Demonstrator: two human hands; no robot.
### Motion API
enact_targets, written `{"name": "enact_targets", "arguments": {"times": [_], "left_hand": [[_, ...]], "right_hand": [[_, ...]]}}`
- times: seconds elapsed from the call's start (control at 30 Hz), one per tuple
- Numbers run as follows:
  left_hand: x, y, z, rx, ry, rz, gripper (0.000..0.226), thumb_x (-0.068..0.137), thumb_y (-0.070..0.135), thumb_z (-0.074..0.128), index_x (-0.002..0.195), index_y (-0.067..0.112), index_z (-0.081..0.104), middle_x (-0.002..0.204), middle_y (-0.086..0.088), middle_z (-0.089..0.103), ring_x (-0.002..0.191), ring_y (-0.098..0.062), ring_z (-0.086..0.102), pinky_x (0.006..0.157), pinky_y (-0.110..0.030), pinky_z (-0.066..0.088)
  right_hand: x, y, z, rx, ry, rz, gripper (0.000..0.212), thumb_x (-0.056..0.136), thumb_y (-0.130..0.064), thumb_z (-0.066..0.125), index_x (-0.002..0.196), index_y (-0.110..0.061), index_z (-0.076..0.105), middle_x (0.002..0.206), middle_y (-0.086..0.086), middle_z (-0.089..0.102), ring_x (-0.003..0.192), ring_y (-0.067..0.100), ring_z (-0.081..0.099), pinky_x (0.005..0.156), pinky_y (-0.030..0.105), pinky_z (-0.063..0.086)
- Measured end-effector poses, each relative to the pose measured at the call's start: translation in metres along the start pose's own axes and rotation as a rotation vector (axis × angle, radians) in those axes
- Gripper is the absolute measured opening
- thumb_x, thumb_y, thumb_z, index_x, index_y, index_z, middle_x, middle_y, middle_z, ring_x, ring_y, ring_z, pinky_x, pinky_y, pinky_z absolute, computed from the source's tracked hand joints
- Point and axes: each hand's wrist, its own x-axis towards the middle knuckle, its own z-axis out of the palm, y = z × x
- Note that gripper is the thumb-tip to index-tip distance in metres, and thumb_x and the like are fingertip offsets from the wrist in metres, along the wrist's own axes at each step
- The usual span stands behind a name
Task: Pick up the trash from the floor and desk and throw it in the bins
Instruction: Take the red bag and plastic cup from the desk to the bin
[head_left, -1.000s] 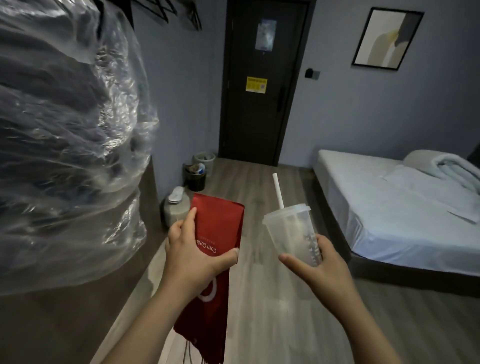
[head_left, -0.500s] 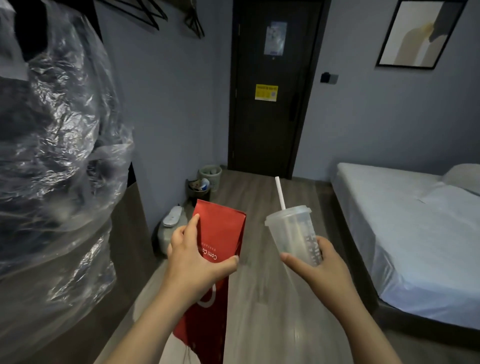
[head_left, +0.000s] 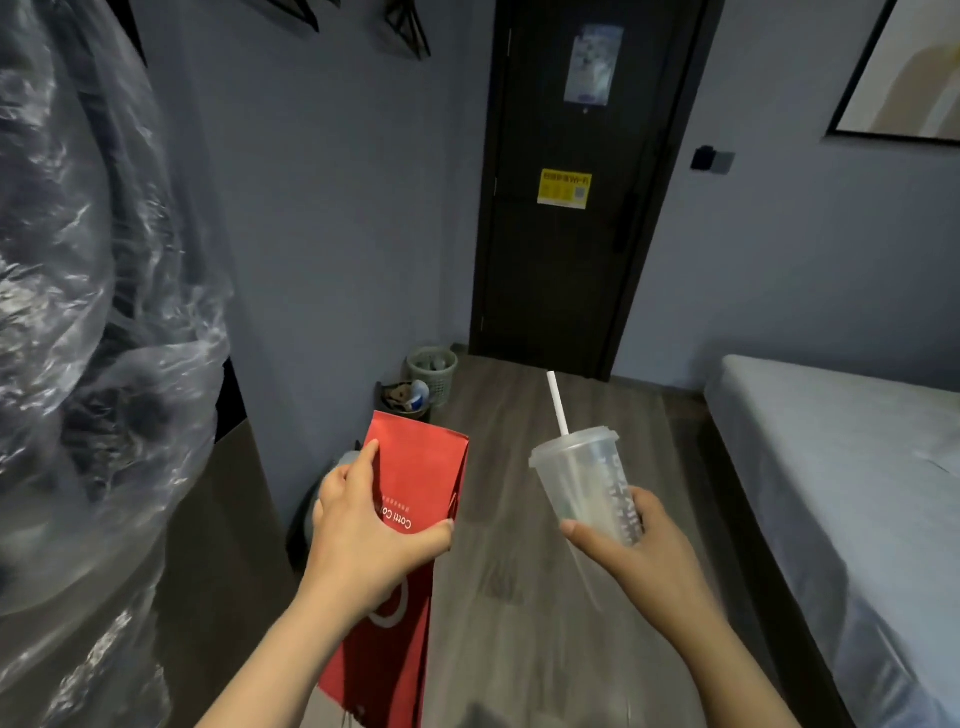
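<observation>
Red paper bag (head_left: 421, 467) and clear plastic cup (head_left: 582, 478), both held well in front of the dark door (head_left: 571, 270).
The left hand (head_left: 363, 525) grips the bag's edge, and apart from it the right hand (head_left: 639, 551) curls around the cup with its white straw (head_left: 557, 405). Farther away, left of the door, a black bin (head_left: 402, 410) holding trash and a grey mesh bin (head_left: 434, 366) stand on the floor.
</observation>
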Motion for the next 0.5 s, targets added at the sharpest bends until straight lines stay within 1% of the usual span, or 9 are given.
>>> {"name": "enact_targets", "arguments": {"times": [0.13, 0.27, 0.4, 0.5], "left_hand": [[0.078, -0.001, 0.012, 0.033, -0.029, 0.01, 0.123, 0.038, 0.068, 0.061, 0.148, 0.035, 0.017, 0.141, 0.003, 0.028, 0.133, -0.02, 0.028, 0.108, -0.04, 0.035], [0.142, -0.004, 0.04, 0.025, -0.064, 0.005, 0.123, 0.037, 0.069, 0.061, 0.148, 0.034, 0.018, 0.136, 0.004, 0.031, 0.13, -0.019, 0.032, 0.105, -0.038, 0.038], [0.214, -0.006, 0.073, 0.066, -0.047, -0.003, 0.122, 0.038, 0.069, 0.061, 0.147, 0.036, 0.019, 0.136, 0.003, 0.033, 0.13, -0.021, 0.033, 0.106, -0.041, 0.038], [0.268, -0.003, 0.102, 0.057, -0.019, -0.01, 0.119, 0.039, 0.067, 0.064, 0.146, 0.037, 0.021, 0.132, 0.005, 0.035, 0.127, -0.02, 0.036, 0.105, -0.042, 0.039]], "right_hand": [[0.069, -0.004, 0.027, 0.008, -0.006, 0.03, 0.04, 0.066, -0.045, 0.08, 0.092, -0.043, 0.05, 0.097, -0.014, 0.061, 0.083, 0.002, 0.061, 0.062, 0.018, 0.043], [0.135, 0.005, 0.043, 0.003, -0.015, 0.064, 0.042, 0.066, -0.044, 0.081, 0.095, -0.041, 0.052, 0.097, -0.013, 0.062, 0.082, 0.002, 0.062, 0.062, 0.018, 0.043], [0.216, 0.018, 0.052, 0.01, -0.025, 0.052, 0.039, 0.067, -0.043, 0.081, 0.092, -0.043, 0.051, 0.095, -0.014, 0.062, 0.081, 0.001, 0.061, 0.061, 0.018, 0.043], [0.283, 0.024, 0.056, 0.015, -0.041, 0.038, 0.038, 0.067, -0.043, 0.081, 0.09, -0.042, 0.051, 0.094, -0.015, 0.062, 0.079, 0.001, 0.061, 0.059, 0.017, 0.042]]}}
